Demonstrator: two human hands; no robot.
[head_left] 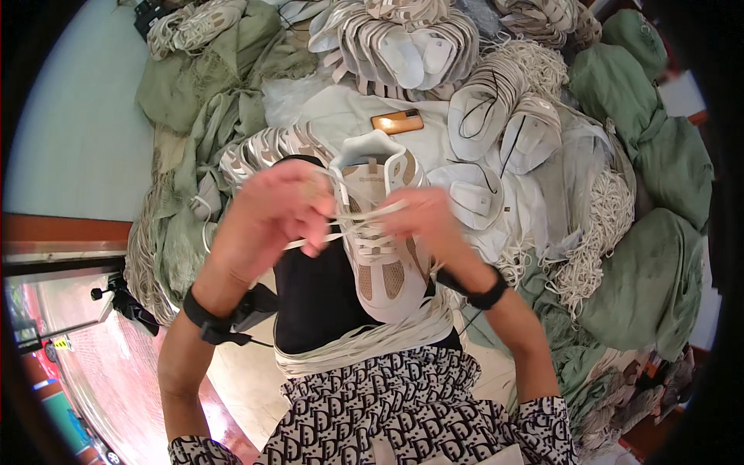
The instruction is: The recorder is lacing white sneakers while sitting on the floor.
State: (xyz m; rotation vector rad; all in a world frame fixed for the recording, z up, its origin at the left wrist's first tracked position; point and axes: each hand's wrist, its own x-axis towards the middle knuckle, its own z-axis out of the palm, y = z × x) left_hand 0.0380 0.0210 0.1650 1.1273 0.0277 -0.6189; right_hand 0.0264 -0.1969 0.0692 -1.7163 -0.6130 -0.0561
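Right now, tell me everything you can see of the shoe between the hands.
The shoe is off-white with tan, mesh-like toe panels and a padded-looking collar. It lies over the black-clad lap, toe toward the picture's bottom, underside unseen. Pale laces crisscross its front, lengths drawn between left hand and right hand; whether they are knotted is unclear.

Worn on my head, the left of two fisheye cameras looks steeply down over my patterned shirt (372, 395) at my nearby fingers (313, 235), its wide view bending edges toward a dark rim.
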